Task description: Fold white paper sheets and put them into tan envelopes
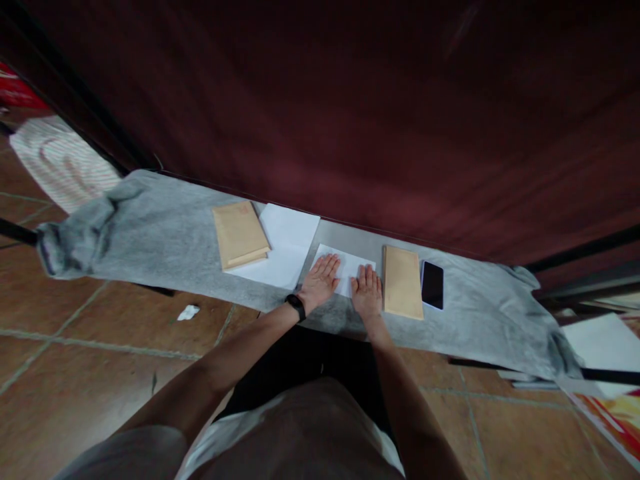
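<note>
A sheet of white paper (353, 268), which looks folded, lies on the grey cloth in front of me. My left hand (323, 279) rests flat on its left part, fingers stretched out. On its right part lies my right hand (367, 291), also flat with the fingers extended. Just right of that hand is a stack of brown envelopes (403, 283). To the left, larger white sheets (289, 243) are partly covered by more brown envelopes (240, 233).
Grey cloth (165, 233) covers the narrow bench. A dark-screened phone (433, 285) lies right of the envelopes. Behind the bench rises a dark red panel (320, 120). A crumpled white tissue (189, 313) is on the tiled floor (125, 320). Striped fabric (65, 160) hangs at far left.
</note>
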The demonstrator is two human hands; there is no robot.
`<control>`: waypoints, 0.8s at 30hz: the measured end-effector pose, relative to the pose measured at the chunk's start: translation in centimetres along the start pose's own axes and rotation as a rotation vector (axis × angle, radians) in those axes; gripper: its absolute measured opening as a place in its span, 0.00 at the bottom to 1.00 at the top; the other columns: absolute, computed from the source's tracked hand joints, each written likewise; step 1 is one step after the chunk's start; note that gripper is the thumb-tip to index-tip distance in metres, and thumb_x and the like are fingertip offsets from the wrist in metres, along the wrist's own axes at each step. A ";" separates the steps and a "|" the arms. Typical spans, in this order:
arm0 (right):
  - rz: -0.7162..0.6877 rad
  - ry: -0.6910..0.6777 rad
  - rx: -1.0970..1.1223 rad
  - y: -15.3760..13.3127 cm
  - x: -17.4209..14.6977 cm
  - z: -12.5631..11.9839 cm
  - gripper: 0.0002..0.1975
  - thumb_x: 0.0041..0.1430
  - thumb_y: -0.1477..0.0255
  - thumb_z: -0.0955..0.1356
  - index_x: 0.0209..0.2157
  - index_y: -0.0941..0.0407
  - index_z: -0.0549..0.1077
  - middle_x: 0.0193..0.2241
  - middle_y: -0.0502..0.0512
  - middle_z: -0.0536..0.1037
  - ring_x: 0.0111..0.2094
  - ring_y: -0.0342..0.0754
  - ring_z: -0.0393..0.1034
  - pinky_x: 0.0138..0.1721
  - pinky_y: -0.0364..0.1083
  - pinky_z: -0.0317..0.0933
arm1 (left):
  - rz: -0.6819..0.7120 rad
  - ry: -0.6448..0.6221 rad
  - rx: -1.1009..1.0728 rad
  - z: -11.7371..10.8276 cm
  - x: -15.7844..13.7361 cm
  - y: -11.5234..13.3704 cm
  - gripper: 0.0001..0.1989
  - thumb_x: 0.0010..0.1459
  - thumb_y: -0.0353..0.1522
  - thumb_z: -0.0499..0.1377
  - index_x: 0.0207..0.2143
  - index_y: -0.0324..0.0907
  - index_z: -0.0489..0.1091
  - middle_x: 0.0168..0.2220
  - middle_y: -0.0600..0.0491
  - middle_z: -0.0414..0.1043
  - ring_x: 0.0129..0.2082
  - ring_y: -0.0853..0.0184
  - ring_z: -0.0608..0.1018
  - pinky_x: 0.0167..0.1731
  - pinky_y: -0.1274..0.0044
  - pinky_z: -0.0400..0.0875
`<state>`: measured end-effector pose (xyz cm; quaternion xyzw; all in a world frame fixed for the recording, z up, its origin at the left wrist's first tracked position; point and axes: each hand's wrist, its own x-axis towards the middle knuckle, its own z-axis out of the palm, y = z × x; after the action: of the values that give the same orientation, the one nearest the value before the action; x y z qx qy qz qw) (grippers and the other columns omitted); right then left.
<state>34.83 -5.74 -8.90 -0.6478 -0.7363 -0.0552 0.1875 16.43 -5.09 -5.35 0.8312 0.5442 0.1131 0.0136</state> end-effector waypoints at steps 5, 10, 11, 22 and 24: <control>-0.003 0.002 0.000 0.0 0.1 0.0 0.29 0.73 0.62 0.54 0.68 0.63 0.56 0.67 0.71 0.59 0.66 0.61 0.55 0.63 0.61 0.51 | 0.049 -0.035 -0.030 0.3 1.3 0.2 0.28 0.70 0.36 0.42 0.68 0.33 0.53 0.71 0.42 0.50 0.71 0.58 0.51 0.69 0.62 0.43; -0.004 -0.024 -0.008 0.0 0.0 -0.3 0.29 0.73 0.63 0.55 0.68 0.64 0.56 0.67 0.71 0.58 0.66 0.62 0.55 0.63 0.61 0.51 | 0.099 -0.089 -0.033 0.4 2.5 -0.9 0.28 0.70 0.39 0.45 0.68 0.38 0.54 0.71 0.43 0.48 0.71 0.56 0.52 0.69 0.59 0.42; -0.002 -0.032 -0.008 0.0 0.0 -0.4 0.29 0.73 0.63 0.55 0.68 0.64 0.56 0.67 0.71 0.58 0.66 0.62 0.55 0.63 0.61 0.51 | 0.111 -0.096 -0.033 0.4 2.7 -1.2 0.28 0.70 0.39 0.45 0.68 0.39 0.54 0.71 0.44 0.49 0.71 0.56 0.52 0.69 0.59 0.42; -0.007 -0.132 0.112 -3.6 3.7 0.0 0.26 0.73 0.67 0.52 0.66 0.60 0.60 0.66 0.64 0.61 0.68 0.56 0.53 0.66 0.60 0.46 | 0.118 -0.084 -0.019 0.8 4.0 -1.9 0.27 0.69 0.34 0.44 0.68 0.39 0.56 0.71 0.44 0.51 0.71 0.57 0.52 0.68 0.57 0.43; -0.020 -0.113 0.094 -3.8 3.8 0.3 0.26 0.73 0.66 0.53 0.67 0.60 0.60 0.66 0.65 0.61 0.68 0.57 0.52 0.66 0.61 0.46 | 0.107 -0.080 -0.020 0.8 4.1 -2.1 0.27 0.69 0.34 0.43 0.67 0.38 0.57 0.71 0.44 0.51 0.71 0.58 0.53 0.68 0.59 0.43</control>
<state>30.71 -2.66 -7.22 -0.6330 -0.7539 0.0143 0.1753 16.26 -0.39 -5.73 0.8626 0.4971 0.0857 0.0378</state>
